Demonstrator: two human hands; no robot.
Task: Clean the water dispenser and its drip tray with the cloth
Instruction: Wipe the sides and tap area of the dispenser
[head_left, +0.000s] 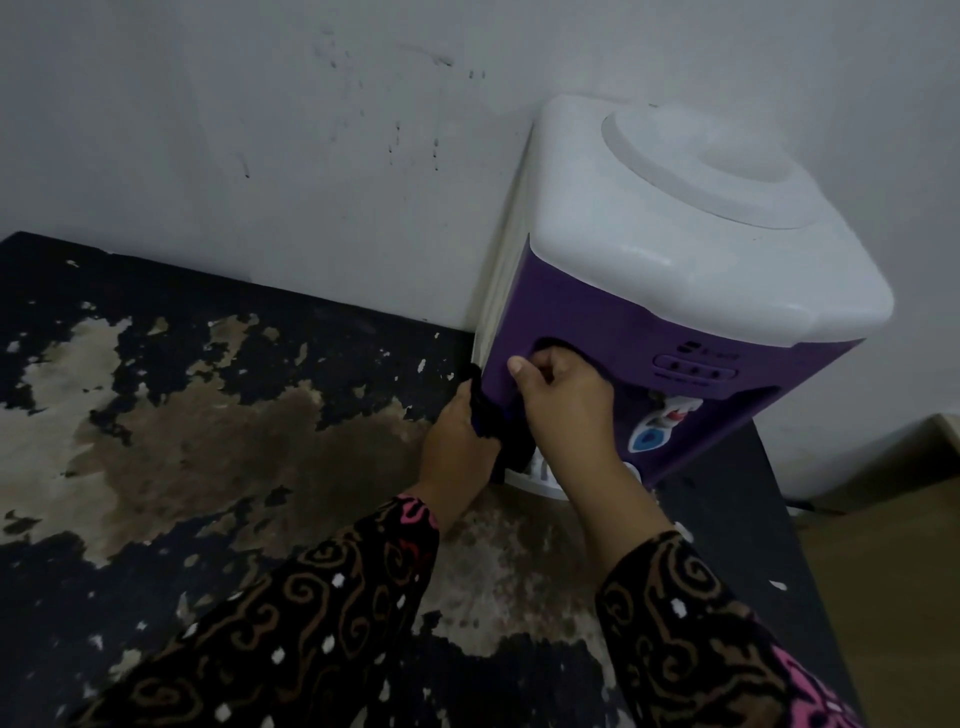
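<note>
On the table, against the wall: one water dispenser (675, 249) with a white top and a purple front stands at the far right of the black, badly peeled table (156, 415), its back to the white wall (260, 130).
Count of task things: one dispenser, one drip tray (543, 480), one cloth (485, 415).
Count of hands: two, both at the lower left of the purple front, each coming out of a dark patterned sleeve (322, 597).
Taps: two show under the front overhang, one blue (647, 439) and one red (675, 413), to the right of the right hand.
Button panel: one oval panel (696, 369) sits on the purple front above the taps.
Left hand (457, 447): its fingers are curled round the dark cloth, bunching it against the dispenser's front left corner.
Cloth relative to the grip: it sticks out above the left hand along the corner edge and hangs below it, between the two hands, down to just above the tray.
Right hand (566, 400): its fingers hook into the dark recess of the front, tips hidden inside, and the thumb lies upward on the purple panel.
Drip tray: white, at the foot of the dispenser; only a small part shows between the two wrists, below the cloth.
</note>
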